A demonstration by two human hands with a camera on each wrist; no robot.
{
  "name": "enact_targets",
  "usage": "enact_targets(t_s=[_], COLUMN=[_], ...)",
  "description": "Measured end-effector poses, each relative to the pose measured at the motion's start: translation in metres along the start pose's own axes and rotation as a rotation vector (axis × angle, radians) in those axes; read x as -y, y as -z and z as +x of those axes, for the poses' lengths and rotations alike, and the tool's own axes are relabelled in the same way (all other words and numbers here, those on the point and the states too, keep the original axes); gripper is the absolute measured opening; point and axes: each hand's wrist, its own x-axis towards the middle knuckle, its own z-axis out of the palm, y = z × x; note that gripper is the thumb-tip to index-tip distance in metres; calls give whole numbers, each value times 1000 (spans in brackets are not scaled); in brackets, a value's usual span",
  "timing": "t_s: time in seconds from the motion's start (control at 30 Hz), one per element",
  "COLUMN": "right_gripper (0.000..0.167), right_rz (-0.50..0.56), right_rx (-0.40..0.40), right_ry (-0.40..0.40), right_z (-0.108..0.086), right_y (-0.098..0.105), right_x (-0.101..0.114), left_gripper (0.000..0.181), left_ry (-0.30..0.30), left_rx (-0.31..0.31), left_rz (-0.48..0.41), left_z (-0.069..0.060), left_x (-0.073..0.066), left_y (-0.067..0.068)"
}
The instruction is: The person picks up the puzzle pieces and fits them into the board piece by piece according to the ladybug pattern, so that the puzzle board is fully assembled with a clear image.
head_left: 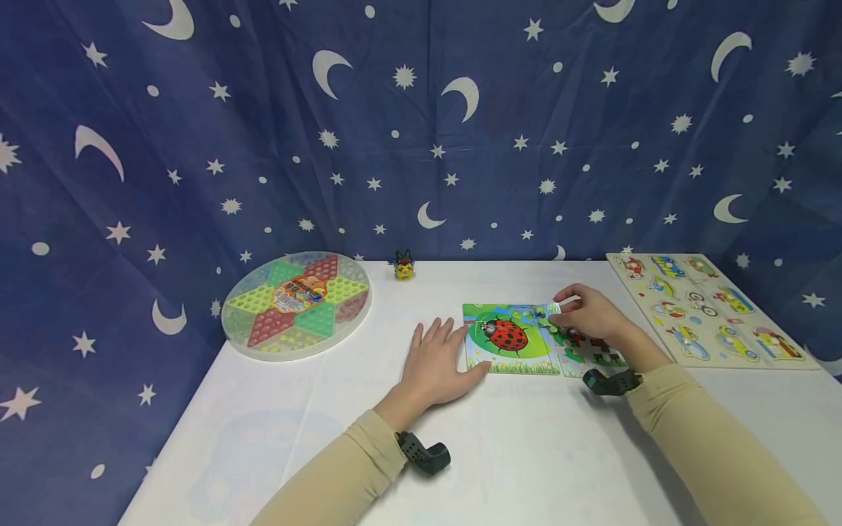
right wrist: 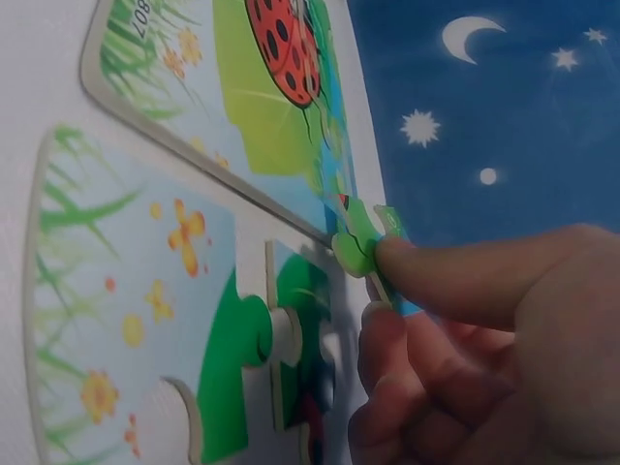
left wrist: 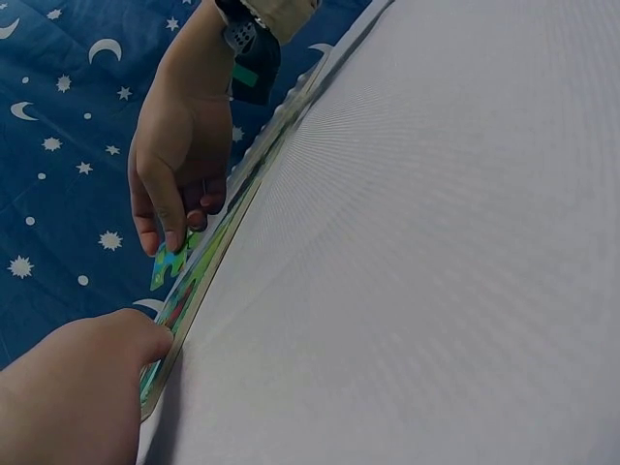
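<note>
My right hand [head_left: 592, 314] pinches a green jigsaw puzzle piece [right wrist: 360, 247] between thumb and fingers, above the back edge of the puzzle. Below it lie loose puzzle pieces [right wrist: 126, 320] with grass, orange flowers and green shapes, some apart from each other. Beside them, on the left, is a flat ladybug picture board [head_left: 476, 358], showing a red spotted ladybug on green. My left hand [head_left: 434, 365] lies palm down on the table with its fingers spread. Its thumb [left wrist: 145, 334] touches the near left part of the board.
A round Chinese checkers board [head_left: 237, 336] lies at the back left. Near the back edge stands a small yellow and black figure [head_left: 404, 267]. At the right is a wooden vehicle puzzle board [head_left: 684, 351]. A blue star-and-moon curtain [head_left: 395, 190] hangs behind the white table [head_left: 513, 453].
</note>
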Motion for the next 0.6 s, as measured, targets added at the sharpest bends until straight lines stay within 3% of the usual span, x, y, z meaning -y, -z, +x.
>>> enact_targets(t_s=[0.6], right_gripper=[47], right_rz=[-58], right_rx=[6], right_ry=[25], right_z=[8], right_y=[-17], right_x=[10], left_gripper=[82], left_ry=[3], left_rx=[9], left_rz=[-12], left_z=[0], left_x=[0], left_y=[2])
